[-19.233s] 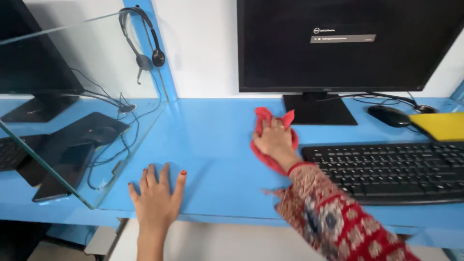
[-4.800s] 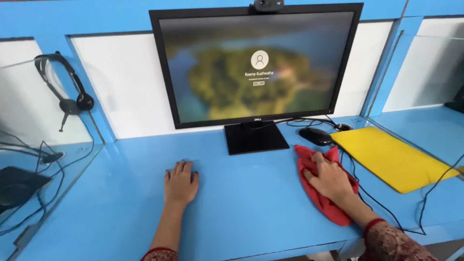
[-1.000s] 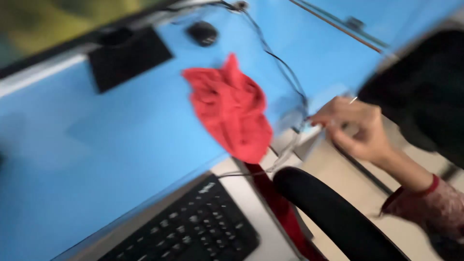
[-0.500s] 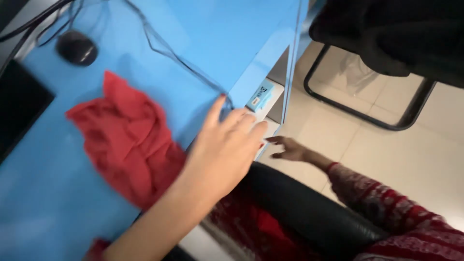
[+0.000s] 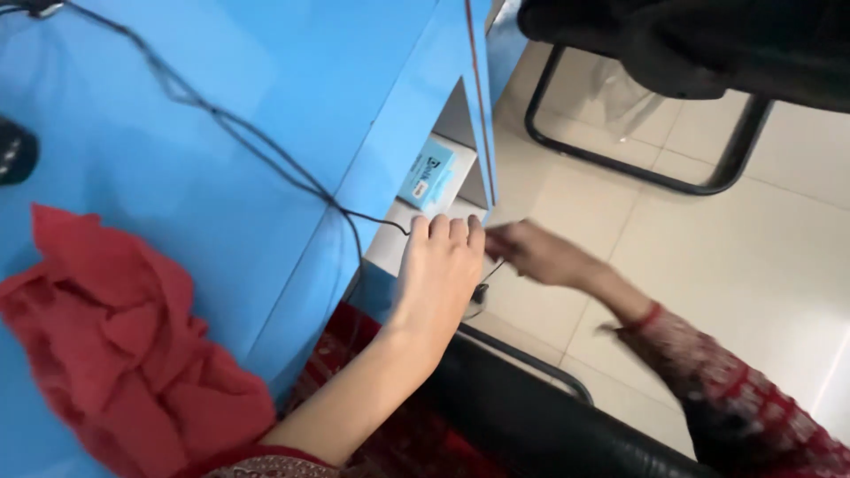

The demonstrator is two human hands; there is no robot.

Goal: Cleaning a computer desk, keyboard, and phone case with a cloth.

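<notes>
Black cable [image 5: 221, 124] runs diagonally across the blue surface [image 5: 266, 80], drops over its front edge near the corner and goes on down below the edge, toward the two hands.

Left hand [image 5: 440, 270]: palm down, fingers straight and held together, fingertips just under the surface corner, right where the cable comes off the edge. It looks to be touching the cable; not closed around anything that I can see.

Right hand [image 5: 531, 250]: just beside the left fingertips, low over the floor, motion-blurred. Fingers look pinched together, probably on the thin cable end, but blur hides it, so I cannot tell its grip for sure. Sleeve is red, patterned.

Around that:
- Small light-blue box [image 5: 428, 173] sits on a pale shelf under the surface, just above the left fingertips.
- Red cloth [image 5: 115, 345] lies crumpled on the surface at lower left, well apart from both hands, nobody touching it.
- Black mouse [image 5: 13, 150] at the left frame edge, partly cut off, above the cloth.
- Black chair armrest [image 5: 531, 416] under the left forearm, bottom centre.
- Second black chair [image 5: 699, 44] with a tubular frame at top right, standing on the beige tiled floor [image 5: 753, 248].
</notes>
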